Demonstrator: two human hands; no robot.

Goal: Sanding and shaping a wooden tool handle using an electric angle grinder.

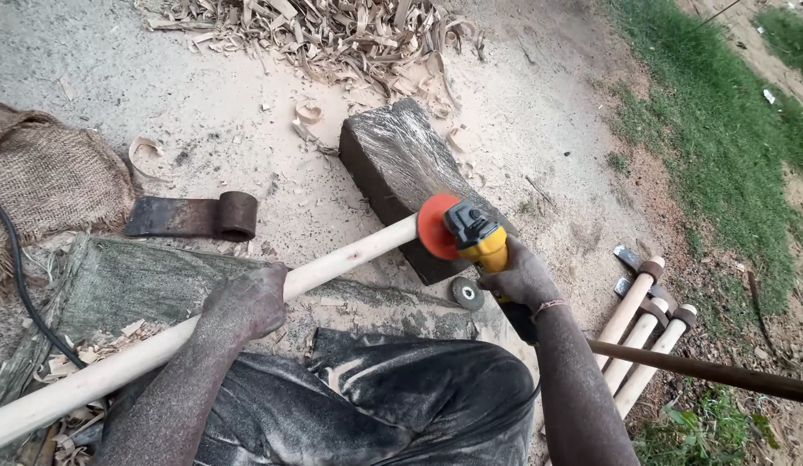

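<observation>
Left hand (246, 302) grips pale pole (332, 263); right hand (522, 280) holds yellow grinder (479, 242), orange disc (436, 227) at pole's end.

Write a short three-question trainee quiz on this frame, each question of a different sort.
1. True or false: the left hand grips the long pale wooden handle.
2. What does the right hand hold? A) rusty iron axe head B) yellow angle grinder with orange disc C) burlap sack
3. Which block does the handle's end rest over?

Key:
1. True.
2. B, the yellow angle grinder with orange disc.
3. The dark wooden block.
</observation>
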